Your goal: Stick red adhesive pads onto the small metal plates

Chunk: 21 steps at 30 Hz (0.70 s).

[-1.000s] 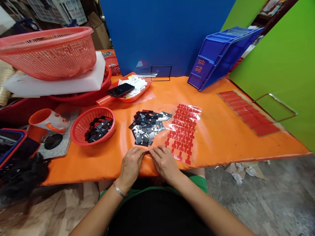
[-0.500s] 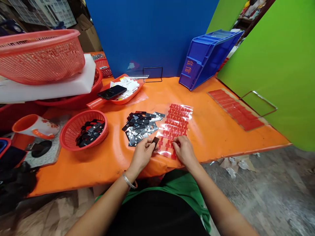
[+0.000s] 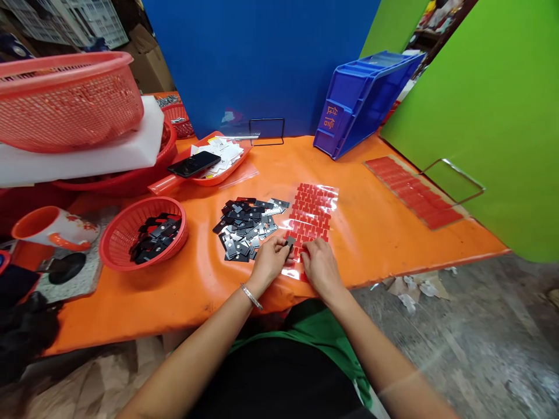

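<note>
My left hand pinches a small black plate between thumb and fingers, over the left edge of a clear sheet with red cut shapes. Close beside it, my right hand rests on the sheet's lower part, its fingers bent together. Whether anything is between those fingertips is too small to tell. Left of the sheet lies a loose pile of black and silver plates. More black pieces fill the bottom of a red basket further left.
A red scoop holds papers under a black phone. Behind stands a blue bin. Another red sheet lies right, by a wire handle. A mug and stacked baskets are at the left.
My left hand has moved right with the black plate, from beside the sheet's edge to over it and nearer my right hand. The view has shifted slightly.
</note>
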{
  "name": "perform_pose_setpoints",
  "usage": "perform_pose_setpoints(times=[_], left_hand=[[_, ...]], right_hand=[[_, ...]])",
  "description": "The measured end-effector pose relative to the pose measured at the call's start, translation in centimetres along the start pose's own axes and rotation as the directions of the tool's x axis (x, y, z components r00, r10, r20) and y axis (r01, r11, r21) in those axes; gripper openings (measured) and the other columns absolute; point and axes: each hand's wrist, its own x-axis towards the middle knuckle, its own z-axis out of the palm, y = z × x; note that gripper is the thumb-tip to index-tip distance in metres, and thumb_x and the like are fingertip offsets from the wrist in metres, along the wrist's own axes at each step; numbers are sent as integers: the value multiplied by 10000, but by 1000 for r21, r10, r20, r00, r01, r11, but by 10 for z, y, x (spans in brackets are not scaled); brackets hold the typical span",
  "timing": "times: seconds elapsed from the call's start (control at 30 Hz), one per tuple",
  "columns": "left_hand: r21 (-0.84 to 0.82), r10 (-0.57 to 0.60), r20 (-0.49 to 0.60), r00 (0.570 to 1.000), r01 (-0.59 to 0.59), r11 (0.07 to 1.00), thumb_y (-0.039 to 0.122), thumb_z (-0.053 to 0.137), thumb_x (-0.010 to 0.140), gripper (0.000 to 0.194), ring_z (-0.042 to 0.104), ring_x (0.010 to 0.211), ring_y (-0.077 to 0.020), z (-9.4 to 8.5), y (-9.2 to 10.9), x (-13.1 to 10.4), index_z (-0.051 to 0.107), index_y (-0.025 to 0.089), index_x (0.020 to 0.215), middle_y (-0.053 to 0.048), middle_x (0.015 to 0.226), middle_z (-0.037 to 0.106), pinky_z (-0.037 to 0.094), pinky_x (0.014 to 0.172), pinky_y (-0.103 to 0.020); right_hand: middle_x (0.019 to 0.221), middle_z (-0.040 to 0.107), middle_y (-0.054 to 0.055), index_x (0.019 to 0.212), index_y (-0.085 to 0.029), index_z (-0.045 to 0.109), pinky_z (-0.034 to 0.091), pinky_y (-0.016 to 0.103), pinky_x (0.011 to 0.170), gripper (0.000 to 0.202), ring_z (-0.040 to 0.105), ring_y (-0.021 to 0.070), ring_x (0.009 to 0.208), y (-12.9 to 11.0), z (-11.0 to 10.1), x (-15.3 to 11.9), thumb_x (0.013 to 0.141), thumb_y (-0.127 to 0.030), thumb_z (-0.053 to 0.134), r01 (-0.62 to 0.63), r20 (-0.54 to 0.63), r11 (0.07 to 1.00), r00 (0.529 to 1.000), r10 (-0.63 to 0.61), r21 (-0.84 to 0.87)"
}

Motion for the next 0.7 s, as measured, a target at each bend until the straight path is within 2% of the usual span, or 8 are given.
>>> perform_pose_setpoints(times=[0.13,0.3,0.43,0.57,0.7], left_hand=[[10,-6,0,1000,6,1000,172,642,770,113,648,605,-109,-2,-2,2,534,149,749,-12,671,660,549,591,-225],[48,-20,0,1000,20,999,149,606,791,83,653,613,-115,-2,-2,3,543,157,739,-11,651,660,550,619,-237],[7,-41,8,999,41,999,104,574,802,88,660,626,-105,-2,0,1,532,157,746,-8,659,664,546,628,-216],[0,-28,7,1000,28,1000,105,596,793,89,660,625,-100,-2,-1,2,532,150,751,-23,692,679,543,615,-202],[-10,-36,-8,999,36,999,113,624,783,93,653,598,-98,-1,1,1,540,134,746,-34,683,681,545,617,-213]], right_hand=[[773,537,90,710,-190,589,422,348,688,215,468,239,780,-1,5,-7,859,-144,441,72,-70,997,995,-72,1],[782,535,72,734,-193,546,424,352,726,133,477,226,789,0,5,-5,813,-117,471,13,-98,994,995,-2,111],[761,523,54,726,-203,500,424,353,716,118,488,213,764,3,3,-5,819,-146,456,-37,-98,967,993,64,254],[777,536,40,781,-199,509,440,327,669,87,508,190,742,12,-1,-4,841,-232,456,-123,-128,872,970,206,474],[759,549,15,812,-193,516,446,283,583,158,506,154,656,13,-9,-1,794,-345,556,-241,-15,706,942,336,666]])
